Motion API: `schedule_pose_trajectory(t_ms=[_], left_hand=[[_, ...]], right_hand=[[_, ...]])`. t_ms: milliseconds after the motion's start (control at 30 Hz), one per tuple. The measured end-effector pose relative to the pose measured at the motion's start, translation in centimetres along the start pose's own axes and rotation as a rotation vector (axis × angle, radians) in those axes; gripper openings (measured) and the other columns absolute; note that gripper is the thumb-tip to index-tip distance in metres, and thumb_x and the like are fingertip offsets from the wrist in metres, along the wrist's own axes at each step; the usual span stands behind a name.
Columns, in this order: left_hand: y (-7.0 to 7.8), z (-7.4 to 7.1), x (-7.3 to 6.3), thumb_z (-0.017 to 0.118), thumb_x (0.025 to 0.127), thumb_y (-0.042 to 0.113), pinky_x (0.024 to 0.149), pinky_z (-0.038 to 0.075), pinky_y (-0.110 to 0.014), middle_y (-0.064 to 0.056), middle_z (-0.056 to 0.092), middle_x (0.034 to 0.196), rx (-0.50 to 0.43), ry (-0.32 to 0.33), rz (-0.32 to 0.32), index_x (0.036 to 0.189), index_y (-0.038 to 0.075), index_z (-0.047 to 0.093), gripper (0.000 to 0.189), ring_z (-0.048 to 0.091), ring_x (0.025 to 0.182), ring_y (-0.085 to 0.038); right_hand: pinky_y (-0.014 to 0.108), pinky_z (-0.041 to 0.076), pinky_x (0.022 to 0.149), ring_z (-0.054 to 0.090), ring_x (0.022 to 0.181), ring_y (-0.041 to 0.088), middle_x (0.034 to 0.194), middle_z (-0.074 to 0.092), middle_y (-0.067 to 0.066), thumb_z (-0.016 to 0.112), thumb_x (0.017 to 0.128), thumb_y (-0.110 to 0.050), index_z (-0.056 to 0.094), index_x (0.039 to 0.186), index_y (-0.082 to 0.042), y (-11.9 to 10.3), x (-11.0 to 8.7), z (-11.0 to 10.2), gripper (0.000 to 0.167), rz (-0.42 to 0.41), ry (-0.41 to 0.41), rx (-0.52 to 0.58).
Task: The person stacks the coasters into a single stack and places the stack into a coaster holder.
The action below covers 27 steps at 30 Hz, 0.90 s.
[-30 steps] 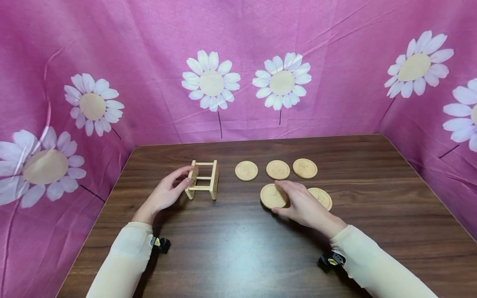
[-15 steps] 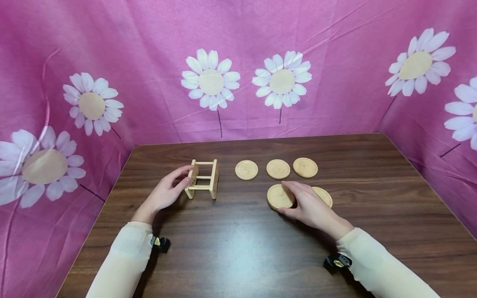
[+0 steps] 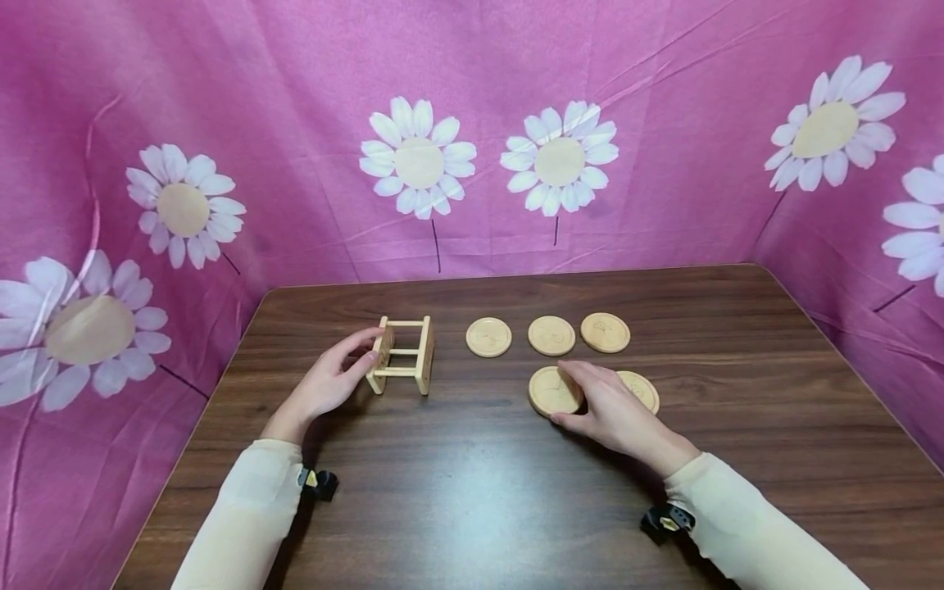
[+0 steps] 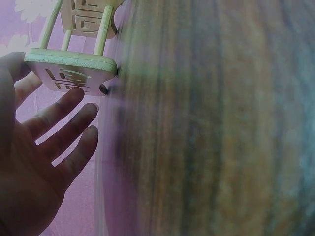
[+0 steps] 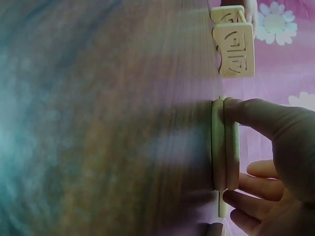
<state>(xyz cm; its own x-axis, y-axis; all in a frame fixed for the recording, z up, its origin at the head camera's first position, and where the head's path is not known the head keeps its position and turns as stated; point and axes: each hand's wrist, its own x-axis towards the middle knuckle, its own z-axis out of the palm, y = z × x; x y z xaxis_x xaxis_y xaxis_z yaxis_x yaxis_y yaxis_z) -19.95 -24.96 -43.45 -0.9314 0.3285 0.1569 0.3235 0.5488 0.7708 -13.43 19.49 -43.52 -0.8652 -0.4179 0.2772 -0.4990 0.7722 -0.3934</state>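
My left hand (image 3: 333,377) holds the left side panel of a small wooden coaster holder (image 3: 424,358) with thumb and forefinger. The other fingers stretch out beside that cut-out panel (image 4: 74,73) in the left wrist view. Further right, my right hand (image 3: 615,410) grips a round pale wooden coaster (image 3: 551,391) by its edge, thumb at the near side and fingers at the far side. In the right wrist view this upper coaster (image 5: 232,147) lies flat against a second coaster (image 5: 218,147) beneath it. The palm hides part of the pair.
Three more coasters lie in a row behind: left (image 3: 488,338), middle (image 3: 551,336) and right (image 3: 605,333). Another coaster (image 3: 640,392) is partly covered by my right hand. The brown wooden table (image 3: 457,508) ends at a pink flowered cloth (image 3: 487,49).
My right hand has shifted slightly to the right with the coaster, mostly in the first half second. The left hand and the coaster holder have stayed in place.
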Motion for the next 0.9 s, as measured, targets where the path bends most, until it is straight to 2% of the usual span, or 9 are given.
schedule_pose_trajectory(t_ms=[100, 300, 467, 700, 900], left_hand=[[0.1, 0.0, -0.1, 0.058, 0.111, 0.012, 0.113, 0.048, -0.062, -0.023, 0.069, 0.139, 0.005, -0.003, -0.009, 0.154, 0.007, 0.058, 0.043, 0.062, 0.129, -0.037], [0.2, -0.1, -0.1, 0.058, 0.112, 0.015, 0.114, 0.047, -0.061, -0.022, 0.068, 0.141, 0.014, -0.009, -0.027, 0.155, 0.009, 0.057, 0.043, 0.062, 0.131, -0.037], [0.2, -0.1, -0.2, 0.057, 0.112, 0.015, 0.114, 0.047, -0.061, -0.023, 0.067, 0.142, 0.017, -0.009, -0.033, 0.155, 0.009, 0.057, 0.044, 0.062, 0.131, -0.039], [0.1, 0.0, -0.1, 0.057, 0.113, 0.016, 0.111, 0.048, -0.059, -0.023, 0.069, 0.139, 0.024, -0.006, -0.028, 0.156, 0.010, 0.056, 0.044, 0.064, 0.128, -0.038], [0.1, 0.2, -0.2, 0.056, 0.113, 0.015, 0.111, 0.048, -0.060, -0.023, 0.069, 0.139, 0.018, 0.000, -0.028, 0.156, 0.010, 0.056, 0.043, 0.064, 0.128, -0.038]], right_hand=[[0.055, 0.056, 0.100, 0.070, 0.111, 0.035, 0.121, 0.073, 0.017, 0.093, 0.084, -0.026, 0.064, 0.135, 0.006, -0.1, 0.0, -0.1, 0.067, 0.003, -0.001, 0.003], [0.063, 0.050, 0.109, 0.067, 0.125, 0.045, 0.134, 0.071, 0.024, 0.089, 0.089, -0.027, 0.062, 0.140, 0.008, -0.4, 0.5, -0.9, 0.067, 0.016, 0.014, 0.040], [0.062, 0.050, 0.111, 0.065, 0.130, 0.045, 0.139, 0.070, 0.025, 0.087, 0.092, -0.025, 0.060, 0.144, 0.007, -0.5, 1.5, -1.2, 0.067, 0.008, 0.015, 0.070], [0.062, 0.046, 0.116, 0.061, 0.137, 0.047, 0.146, 0.066, 0.026, 0.084, 0.094, -0.028, 0.058, 0.148, 0.006, -0.9, 3.0, -0.8, 0.069, 0.079, -0.034, 0.110], [0.060, 0.046, 0.117, 0.064, 0.135, 0.045, 0.147, 0.065, 0.028, 0.085, 0.094, -0.023, 0.058, 0.147, 0.009, -1.2, 4.7, -0.1, 0.067, 0.043, -0.038, 0.121]])
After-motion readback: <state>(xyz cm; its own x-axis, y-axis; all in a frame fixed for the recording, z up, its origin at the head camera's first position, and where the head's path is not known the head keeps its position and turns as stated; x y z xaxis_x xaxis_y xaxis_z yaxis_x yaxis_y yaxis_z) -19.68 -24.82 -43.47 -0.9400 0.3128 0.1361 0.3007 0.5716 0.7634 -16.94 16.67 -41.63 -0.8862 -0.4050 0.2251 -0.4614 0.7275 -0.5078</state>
